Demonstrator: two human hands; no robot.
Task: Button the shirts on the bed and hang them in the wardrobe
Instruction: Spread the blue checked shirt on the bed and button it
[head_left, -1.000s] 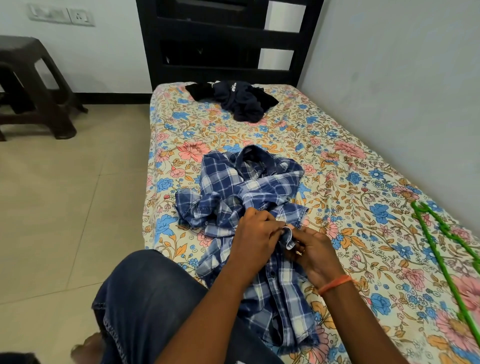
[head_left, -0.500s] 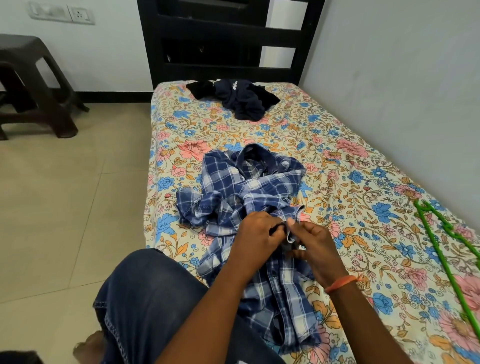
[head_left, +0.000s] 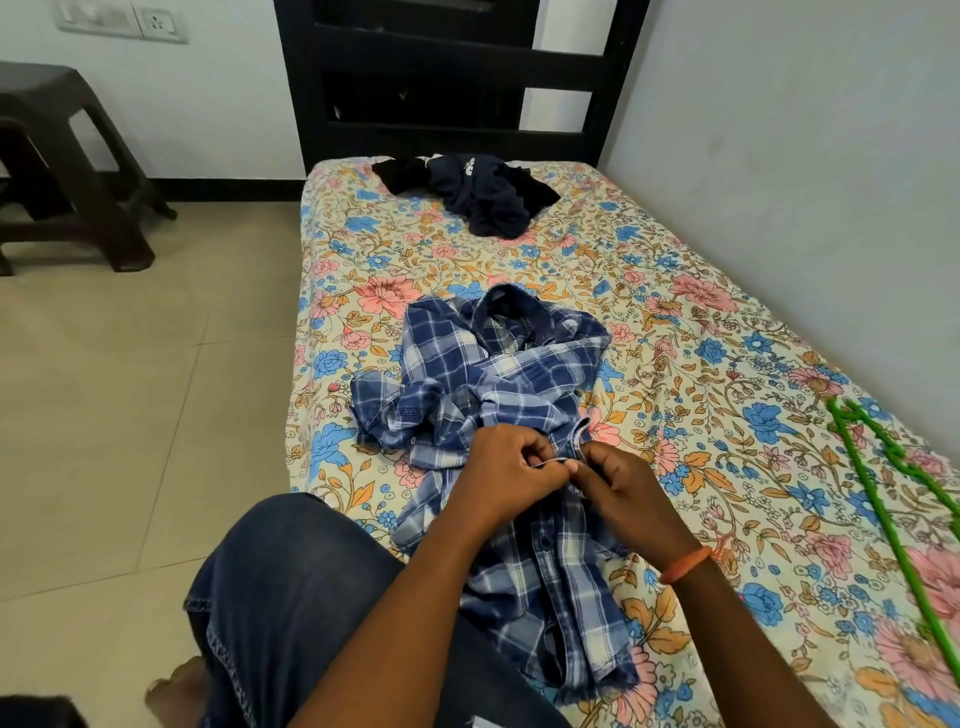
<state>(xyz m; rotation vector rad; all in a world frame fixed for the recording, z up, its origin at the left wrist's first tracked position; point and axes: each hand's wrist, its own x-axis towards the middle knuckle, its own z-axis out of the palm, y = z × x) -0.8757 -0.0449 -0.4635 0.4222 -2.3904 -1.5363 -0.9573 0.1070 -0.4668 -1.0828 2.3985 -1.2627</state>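
Now both hands meet over the blue plaid shirt spread on the floral bed: left hand and right hand each pinch its front edge, fingertips touching, dark clothes heaped far up the bed

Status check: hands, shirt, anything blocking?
Left hand and right hand both pinch the plaid shirt placket. Shirt crumpled on bed. Nothing blocking.

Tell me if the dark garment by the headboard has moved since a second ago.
No. The dark garment lies on the same flowers of the sheet, just before the black headboard.
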